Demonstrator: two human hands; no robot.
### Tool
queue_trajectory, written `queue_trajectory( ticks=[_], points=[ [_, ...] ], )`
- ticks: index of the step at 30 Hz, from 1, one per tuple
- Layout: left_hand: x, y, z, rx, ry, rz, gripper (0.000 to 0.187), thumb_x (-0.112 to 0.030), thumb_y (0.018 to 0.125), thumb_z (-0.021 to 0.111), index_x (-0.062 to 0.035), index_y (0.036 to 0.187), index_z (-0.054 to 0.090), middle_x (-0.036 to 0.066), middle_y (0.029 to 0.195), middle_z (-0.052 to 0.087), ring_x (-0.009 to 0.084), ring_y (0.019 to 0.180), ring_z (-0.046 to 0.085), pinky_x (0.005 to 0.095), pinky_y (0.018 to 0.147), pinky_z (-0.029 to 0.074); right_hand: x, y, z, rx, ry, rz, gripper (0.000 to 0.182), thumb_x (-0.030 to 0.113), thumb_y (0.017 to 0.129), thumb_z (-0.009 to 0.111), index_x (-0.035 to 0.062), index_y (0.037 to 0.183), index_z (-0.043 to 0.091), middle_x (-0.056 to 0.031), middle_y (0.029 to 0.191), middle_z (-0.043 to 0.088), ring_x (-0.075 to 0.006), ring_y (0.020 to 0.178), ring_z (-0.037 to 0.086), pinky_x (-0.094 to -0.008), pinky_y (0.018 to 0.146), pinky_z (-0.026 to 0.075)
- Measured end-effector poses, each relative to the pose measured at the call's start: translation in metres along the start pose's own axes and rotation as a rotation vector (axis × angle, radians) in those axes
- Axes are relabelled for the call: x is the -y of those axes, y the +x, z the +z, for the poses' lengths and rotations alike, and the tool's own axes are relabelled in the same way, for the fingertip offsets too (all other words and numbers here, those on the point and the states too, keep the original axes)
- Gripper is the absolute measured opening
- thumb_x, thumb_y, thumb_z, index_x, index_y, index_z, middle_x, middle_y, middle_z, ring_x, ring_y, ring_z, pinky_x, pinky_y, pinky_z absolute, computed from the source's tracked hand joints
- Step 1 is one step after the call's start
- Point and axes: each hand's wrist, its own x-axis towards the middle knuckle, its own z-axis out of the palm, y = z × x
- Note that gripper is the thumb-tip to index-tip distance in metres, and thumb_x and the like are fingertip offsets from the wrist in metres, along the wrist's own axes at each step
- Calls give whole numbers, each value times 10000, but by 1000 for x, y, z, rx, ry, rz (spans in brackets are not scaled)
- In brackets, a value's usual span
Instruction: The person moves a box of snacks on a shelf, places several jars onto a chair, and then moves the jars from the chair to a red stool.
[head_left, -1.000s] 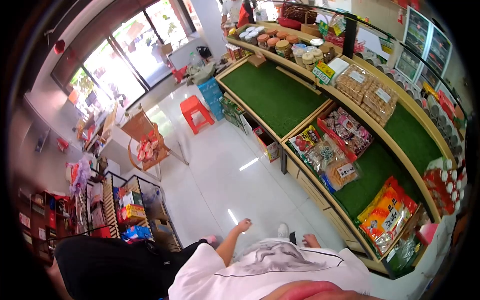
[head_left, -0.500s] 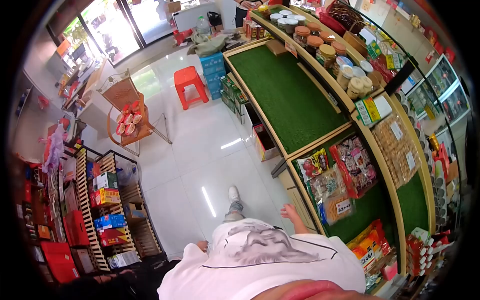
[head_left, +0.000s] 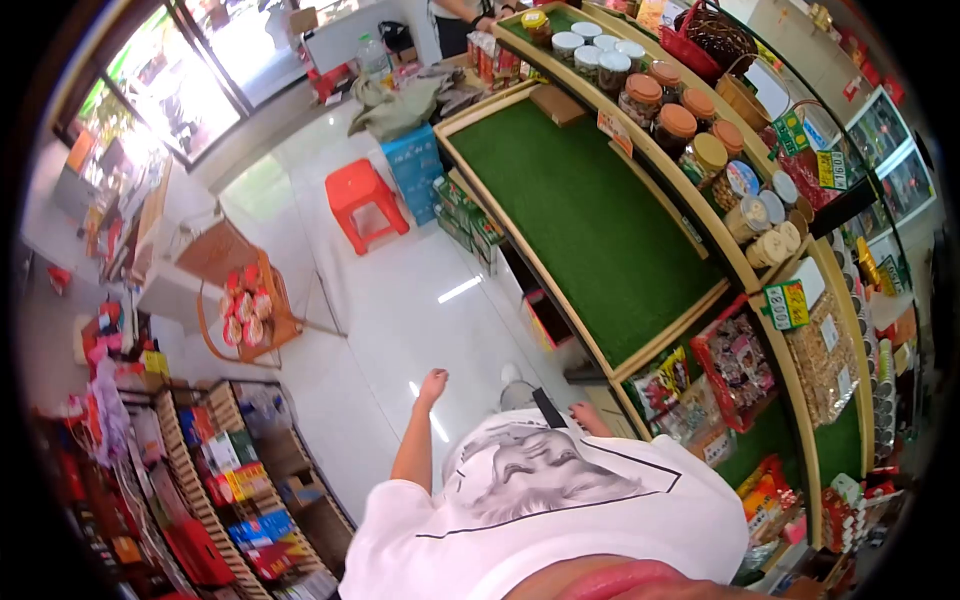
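Note:
My left hand [head_left: 433, 387] is out in front of my body above the white tiled floor [head_left: 390, 335], its fingers curled loosely; whether anything is in it is too small to tell. Low at my right side, my right hand [head_left: 588, 418] hangs near the wooden edge of the display shelf [head_left: 610, 372], with its fingers partly spread and nothing visible in it. Closest to that hand on the shelf lie bagged snacks [head_left: 690, 420] and a red-edged pack [head_left: 740, 365].
A red stool [head_left: 365, 200] stands ahead beside blue boxes [head_left: 412, 170]. Left are a chair [head_left: 270, 300] bearing red packs and a slatted rack [head_left: 225, 500]. Jars [head_left: 675, 125] line the upper shelf. Another person's arm [head_left: 460, 10] shows at the far end.
The view has moved forward and turned, bringing the stool and shelf nearer. My left hand has swung forward from beside my body; my right hand has dropped back.

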Motion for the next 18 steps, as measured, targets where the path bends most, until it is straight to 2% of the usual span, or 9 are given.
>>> queue_trajectory(
  ticks=[3, 7, 10, 11, 12, 13, 14, 16, 18],
  points=[
    [-61, 71, -2, 45, 229, 208, 460, -359, 901, 556, -25, 1214, 605, 200, 1122, 678, 323, 1081, 639, 389, 947, 484, 66, 35, -7, 15, 125, 35, 392, 350, 862, 608, 67, 1133, 627, -128, 948, 683, -266, 720, 624, -407, 624, 514],
    [-136, 116, -4, 158, 442, 222, 460, -362, 903, 565, -50, 1240, 604, 224, 1236, 625, 348, 1199, 567, 416, 1003, 450, 147, 96, -15, 7, 168, 78, 399, 377, 882, 575, 53, 1107, 634, -158, 939, 701, -292, 700, 690, -411, 606, 560],
    [-160, 148, -23, 385, 431, 213, 439, -368, 925, 556, -82, 1256, 596, 145, 1271, 610, 297, 1165, 576, 400, 946, 479, 193, 198, -10, 56, 182, -21, 448, 434, 893, 572, 31, 1072, 650, -138, 887, 692, -274, 619, 665, -386, 525, 536],
    [-187, 163, -33, 378, 299, 159, 435, -373, 937, 545, -92, 1265, 586, 119, 1269, 609, 269, 1137, 580, 388, 926, 483, 252, 169, -16, -9, 440, -64, 282, 314, 917, 565, 39, 875, 614, -62, 600, 551, -161, 429, 503, -327, 367, 396],
    [-219, 169, -39, 373, 161, 107, 430, -379, 949, 534, -101, 1275, 575, 92, 1266, 607, 241, 1109, 585, 376, 907, 487, 310, 149, -30, -18, 439, -179, 228, 276, 919, 561, 57, 876, 608, -39, 574, 506, -120, 396, 446, -298, 345, 334],
    [-239, 164, -43, 371, 13, 30, 426, -385, 961, 523, -111, 1285, 564, 65, 1264, 605, 212, 1082, 589, 364, 888, 491, 321, 215, -22, -18, 326, -364, 181, 230, 923, 549, 59, 889, 599, -33, 572, 499, -125, 378, 417, -303, 334, 295],
    [-259, 177, -45, 320, 16, 26, 417, -388, 974, 503, -124, 1294, 552, 41, 1242, 607, 179, 1050, 582, 346, 872, 486, 373, 183, -36, -16, 462, -352, 172, 205, 932, 529, 52, 895, 600, -26, 600, 509, -124, 393, 426, -291, 336, 290],
    [-318, 215, -42, 240, -78, 111, 406, -403, 968, 509, -118, 1250, 571, 14, 1110, 617, 137, 932, 556, 314, 788, 471, 452, 176, -58, -49, 401, -531, 256, 282, 955, 550, 84, 1106, 609, -17, 814, 598, -117, 677, 580, -266, 569, 461],
    [-396, 249, -44, 191, -161, 246, 389, -394, 963, 530, -94, 1198, 608, 9, 959, 604, 119, 834, 529, 286, 714, 449, 542, 128, -90, -11, 556, -421, 335, 343, 965, 559, 99, 1195, 580, -9, 974, 614, -123, 815, 619, -265, 698, 492]
  ],
)
